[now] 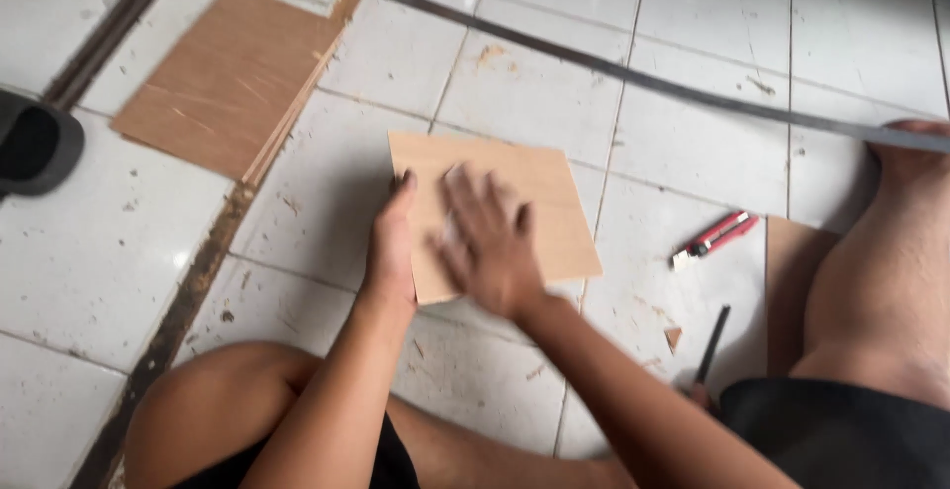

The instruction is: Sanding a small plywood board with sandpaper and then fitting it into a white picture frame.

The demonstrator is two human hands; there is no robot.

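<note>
A single head-worn camera looks steeply down, close above the white tiled floor (pixel 89 251), facing twelve o'clock; the seated person's knees frame the bottom edge.

Plenty of bare tile floor (pixel 89 251) left of the plywood sheet (pixel 534 202). To its right it's tighter: a red utility knife (pixel 714 238), a dark pencil-like tool (pixel 712 343) and the knee (pixel 891 251). A long metal strip (pixel 633 78) crosses behind.

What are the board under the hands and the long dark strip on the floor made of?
The board looks like thin plywood or veneer: pale brown, matte, faint grain. The long strip seems metal, being grey, flat and slightly shiny, though that is uncertain.
</note>
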